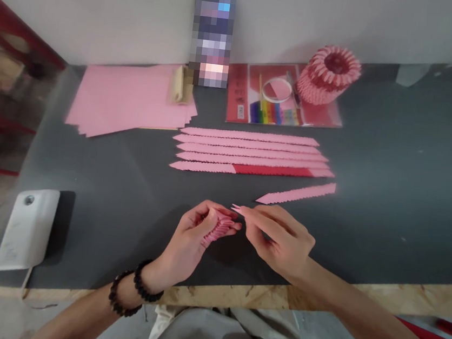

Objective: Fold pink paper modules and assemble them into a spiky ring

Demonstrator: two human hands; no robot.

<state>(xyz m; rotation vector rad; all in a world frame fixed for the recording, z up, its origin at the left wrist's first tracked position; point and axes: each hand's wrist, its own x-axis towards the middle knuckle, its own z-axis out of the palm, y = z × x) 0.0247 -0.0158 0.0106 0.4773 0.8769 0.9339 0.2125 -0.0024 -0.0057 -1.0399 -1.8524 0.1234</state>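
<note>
Head view, left hand (190, 237): I see it pinching a pleated pink paper chain (218, 229), long axis slanting up rightward.
Right hand (281, 237): pinching a small folded pink paper piece (236, 209), points leftward; chain lies just left, contact I cannot tell.

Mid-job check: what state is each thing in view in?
Left hand: closed on folded pink bundle
Right hand: pinching small pink piece
Long strips: flat, side by side
Short strip: flat, slanted, set apart
Pink sheets: stacked, edges fanned
Red packet: flat
Round pink piece: standing upright
White device: cable attached
Pixelated object: upright; details hidden
</note>
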